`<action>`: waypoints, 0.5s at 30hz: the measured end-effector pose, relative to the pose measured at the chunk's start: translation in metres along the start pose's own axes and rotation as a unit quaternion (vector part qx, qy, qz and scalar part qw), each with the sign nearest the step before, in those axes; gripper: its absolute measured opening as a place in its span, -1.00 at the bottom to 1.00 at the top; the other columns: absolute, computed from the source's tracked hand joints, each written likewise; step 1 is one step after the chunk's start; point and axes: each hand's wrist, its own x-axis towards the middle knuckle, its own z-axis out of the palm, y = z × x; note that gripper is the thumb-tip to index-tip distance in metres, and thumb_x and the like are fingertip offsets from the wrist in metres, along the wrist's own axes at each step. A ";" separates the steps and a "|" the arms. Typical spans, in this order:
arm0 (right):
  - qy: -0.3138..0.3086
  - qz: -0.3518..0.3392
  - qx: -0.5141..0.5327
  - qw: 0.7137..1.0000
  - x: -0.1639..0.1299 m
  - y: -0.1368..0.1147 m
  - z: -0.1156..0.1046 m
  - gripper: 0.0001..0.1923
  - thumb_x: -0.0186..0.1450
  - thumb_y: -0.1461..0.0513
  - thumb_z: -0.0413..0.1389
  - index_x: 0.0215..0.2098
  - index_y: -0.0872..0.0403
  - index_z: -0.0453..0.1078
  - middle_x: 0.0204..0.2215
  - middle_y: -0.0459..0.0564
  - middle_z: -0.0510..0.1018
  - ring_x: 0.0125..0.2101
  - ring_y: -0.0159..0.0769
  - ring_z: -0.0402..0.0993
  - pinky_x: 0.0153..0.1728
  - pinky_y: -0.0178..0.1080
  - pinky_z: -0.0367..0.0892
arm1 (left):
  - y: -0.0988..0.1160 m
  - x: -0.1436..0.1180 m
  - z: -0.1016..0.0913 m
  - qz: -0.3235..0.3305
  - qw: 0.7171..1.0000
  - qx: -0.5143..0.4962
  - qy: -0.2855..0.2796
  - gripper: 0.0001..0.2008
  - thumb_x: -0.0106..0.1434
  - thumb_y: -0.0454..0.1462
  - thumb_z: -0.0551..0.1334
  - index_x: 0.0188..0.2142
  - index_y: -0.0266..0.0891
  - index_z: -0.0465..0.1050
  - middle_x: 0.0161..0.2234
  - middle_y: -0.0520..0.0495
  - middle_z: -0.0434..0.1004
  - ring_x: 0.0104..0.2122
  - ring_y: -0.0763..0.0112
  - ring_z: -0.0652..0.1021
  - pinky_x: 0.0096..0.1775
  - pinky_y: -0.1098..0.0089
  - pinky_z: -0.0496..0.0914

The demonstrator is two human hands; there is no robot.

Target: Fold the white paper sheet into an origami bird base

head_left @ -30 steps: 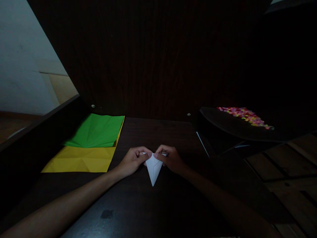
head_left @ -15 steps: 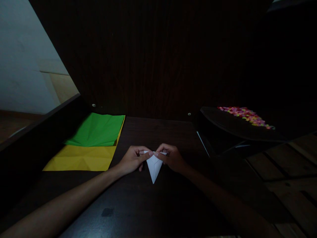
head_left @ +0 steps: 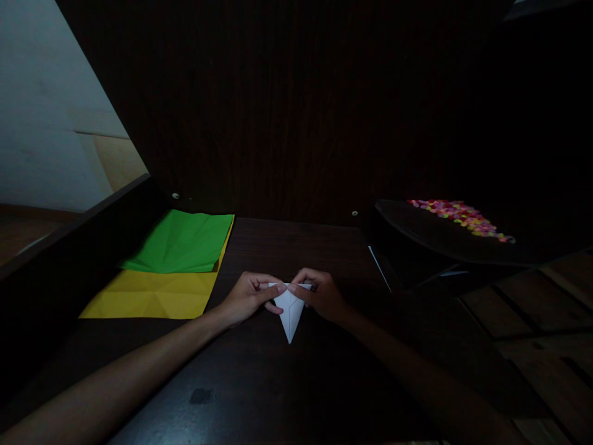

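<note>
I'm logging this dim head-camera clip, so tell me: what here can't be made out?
- Top edge of the white folded paper: covered by the left hand and right hand.
- Lower layers of the green sheet and yellow sheet: overlapped, count unclear.
- Colourful small pieces on the dark tray: too small and dark to identify.
- Both forearms: cut off by the bottom edge.

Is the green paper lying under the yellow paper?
No, the green paper lies on top of the yellow paper, covering its far part.
</note>
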 end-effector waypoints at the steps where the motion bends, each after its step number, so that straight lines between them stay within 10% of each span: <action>1: 0.002 0.000 0.002 1.000 0.000 0.000 -0.001 -0.79 0.17 0.12 0.21 -0.47 0.09 0.39 -0.60 -0.17 0.41 -0.66 -0.48 0.25 -0.65 -0.40 0.16 | 0.000 0.000 0.000 -0.001 1.000 -0.008 0.001 -0.67 0.08 -0.11 0.43 -0.34 -0.38 0.60 -0.44 -0.09 0.60 -0.46 0.39 0.58 -0.39 0.38 0.56; 15: -0.002 -0.011 0.003 1.000 0.000 0.001 -0.003 -0.81 0.16 0.13 0.22 -0.47 0.10 0.41 -0.59 -0.16 0.42 -0.64 -0.48 0.26 -0.65 -0.42 0.18 | 0.000 0.000 -0.002 -0.009 1.000 0.004 -0.025 -0.61 0.10 -0.07 0.41 -0.29 -0.41 0.61 -0.38 -0.14 0.63 -0.36 0.35 0.61 -0.25 0.34 0.56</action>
